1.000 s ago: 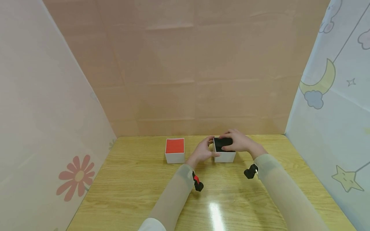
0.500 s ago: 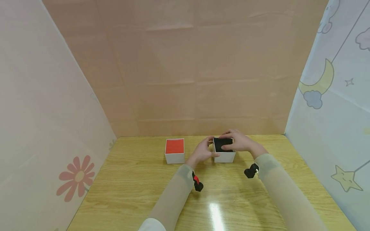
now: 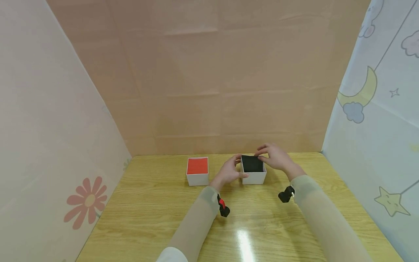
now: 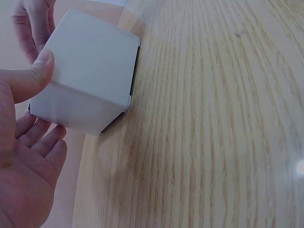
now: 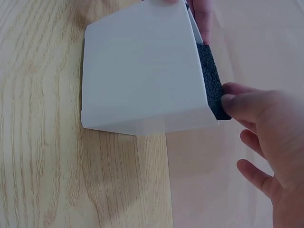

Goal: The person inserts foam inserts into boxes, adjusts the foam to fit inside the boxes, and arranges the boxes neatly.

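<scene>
A small white box point(image 3: 254, 178) stands on the wooden table towards the back, with a black foam block point(image 3: 251, 164) filling its top. My left hand point(image 3: 227, 172) grips the box from the left, thumb on the near wall and fingers round the side. At the far right corner my right hand point(image 3: 276, 158) pinches the foam's edge between thumb and index finger. The right wrist view shows that foam corner point(image 5: 211, 83) sticking out past the rim, the other fingers held apart from it. The left wrist view shows the box wall point(image 4: 95, 57) under my left thumb.
A second white box point(image 3: 198, 179) with a red top point(image 3: 198, 166) stands to the left of my left hand. Behind the table point(image 3: 154, 218) rises a tan paper backdrop point(image 3: 183, 80). Patterned white panels point(image 3: 376, 138) close in both sides.
My right hand has shifted from over the black foam to its far right edge, uncovering more of the foam's top. The left hand keeps its grip on the box.
</scene>
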Available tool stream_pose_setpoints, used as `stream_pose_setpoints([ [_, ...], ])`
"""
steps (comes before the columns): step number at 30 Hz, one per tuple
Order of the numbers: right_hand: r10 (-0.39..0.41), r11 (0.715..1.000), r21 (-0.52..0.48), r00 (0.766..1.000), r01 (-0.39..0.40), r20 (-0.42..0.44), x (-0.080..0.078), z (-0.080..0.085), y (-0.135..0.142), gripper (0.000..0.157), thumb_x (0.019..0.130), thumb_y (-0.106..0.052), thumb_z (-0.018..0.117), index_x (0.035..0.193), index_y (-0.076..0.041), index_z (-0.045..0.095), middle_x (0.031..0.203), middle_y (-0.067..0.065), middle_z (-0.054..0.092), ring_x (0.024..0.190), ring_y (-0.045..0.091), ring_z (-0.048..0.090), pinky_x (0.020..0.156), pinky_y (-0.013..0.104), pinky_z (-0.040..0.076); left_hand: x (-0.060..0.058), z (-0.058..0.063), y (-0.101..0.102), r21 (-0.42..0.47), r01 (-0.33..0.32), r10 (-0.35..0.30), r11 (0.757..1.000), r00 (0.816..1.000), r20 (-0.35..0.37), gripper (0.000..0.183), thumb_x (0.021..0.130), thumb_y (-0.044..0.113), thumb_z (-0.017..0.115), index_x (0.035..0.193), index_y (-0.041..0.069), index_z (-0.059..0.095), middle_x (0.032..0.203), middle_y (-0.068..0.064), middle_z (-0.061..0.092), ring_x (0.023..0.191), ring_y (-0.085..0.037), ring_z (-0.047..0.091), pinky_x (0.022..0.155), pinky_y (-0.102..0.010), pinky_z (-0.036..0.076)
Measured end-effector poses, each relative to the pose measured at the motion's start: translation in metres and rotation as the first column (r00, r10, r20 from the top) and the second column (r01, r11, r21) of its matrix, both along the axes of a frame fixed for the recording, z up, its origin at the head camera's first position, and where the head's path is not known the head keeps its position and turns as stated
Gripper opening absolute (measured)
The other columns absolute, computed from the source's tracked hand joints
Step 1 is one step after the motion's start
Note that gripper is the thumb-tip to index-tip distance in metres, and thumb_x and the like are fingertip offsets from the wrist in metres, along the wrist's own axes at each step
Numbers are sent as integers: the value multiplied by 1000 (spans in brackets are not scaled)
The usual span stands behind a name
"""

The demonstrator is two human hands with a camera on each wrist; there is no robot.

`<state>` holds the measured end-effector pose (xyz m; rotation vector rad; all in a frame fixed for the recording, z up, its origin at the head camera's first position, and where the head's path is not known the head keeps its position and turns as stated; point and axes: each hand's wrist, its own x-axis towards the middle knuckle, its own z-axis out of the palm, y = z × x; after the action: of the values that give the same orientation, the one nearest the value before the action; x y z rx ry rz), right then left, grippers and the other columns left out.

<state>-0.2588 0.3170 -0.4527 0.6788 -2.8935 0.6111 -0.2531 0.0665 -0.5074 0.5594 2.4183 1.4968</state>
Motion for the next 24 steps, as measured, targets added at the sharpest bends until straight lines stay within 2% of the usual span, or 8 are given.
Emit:
stream_pose_setpoints([
  [6, -2, 1000, 24, 1000, 1, 4, -1, -1, -1, 20, 101, -14, 76, 119, -10, 82, 132, 19, 69, 126, 47, 59, 109, 68, 42, 0, 0, 0, 0, -5, 5, 1000, 1000, 5, 93, 86, 23, 93, 164, 17, 43, 161, -5, 52, 148, -29, 49, 117, -50, 44],
  [10, -54, 999, 1, 997, 54, 61, -1, 0, 1, 22, 101, -21, 77, 119, -8, 78, 129, 18, 71, 127, 46, 59, 108, 67, 43, 0, -2, 0, -1, -3, 3, 1000, 1000, 8, 92, 86, 24, 93, 164, 19, 43, 161, -3, 52, 148, -29, 49, 117, -51, 44],
  [13, -75, 997, -13, 994, 77, 73, -1, 0, 4, 17, 100, -21, 77, 112, -8, 78, 124, 18, 73, 124, 47, 60, 106, 68, 45, -1, -4, 1, -12, -5, 5, 1000, 1000, 7, 92, 87, 25, 93, 164, 20, 43, 161, -2, 52, 148, -28, 49, 117, -51, 45],
  [17, -68, 998, -7, 996, 68, 56, -2, -2, 6, 9, 100, -18, 77, 105, -11, 78, 119, 16, 74, 121, 46, 62, 106, 66, 46, -1, -5, 2, -17, -13, 13, 1000, 1000, 8, 92, 87, 24, 93, 164, 20, 43, 161, -2, 52, 148, -27, 49, 117, -51, 45],
  [24, -73, 996, 59, 997, 72, 13, -4, 0, -1, 5, 99, -17, 78, 101, -13, 76, 117, 13, 73, 115, 42, 64, 101, 64, 49, -2, -5, 2, -15, -15, 15, 1000, 1000, 7, 92, 87, 24, 93, 164, 20, 43, 161, -2, 52, 148, -27, 49, 117, -51, 44],
])
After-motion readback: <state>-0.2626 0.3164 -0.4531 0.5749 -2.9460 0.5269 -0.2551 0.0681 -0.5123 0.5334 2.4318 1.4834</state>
